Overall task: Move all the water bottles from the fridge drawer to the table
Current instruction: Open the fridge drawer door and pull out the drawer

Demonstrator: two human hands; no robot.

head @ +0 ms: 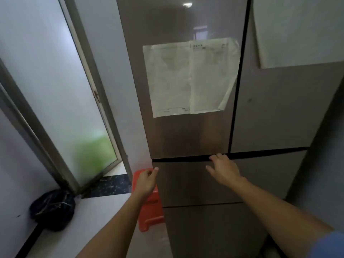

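Drawer-opening step: right hand (pixel 222 169) hooks its fingertips over the top edge of the closed fridge drawer (pixel 189 183), left hand (pixel 147 180) loosely curled, grip empty; water bottles hidden inside, so an outward pull seems next.

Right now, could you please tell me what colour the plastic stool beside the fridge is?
Red-orange; the stool shows in the head view.

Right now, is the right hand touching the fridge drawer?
Touching. Head view: fingertips of the right hand hook into the gap atop the fridge drawer.
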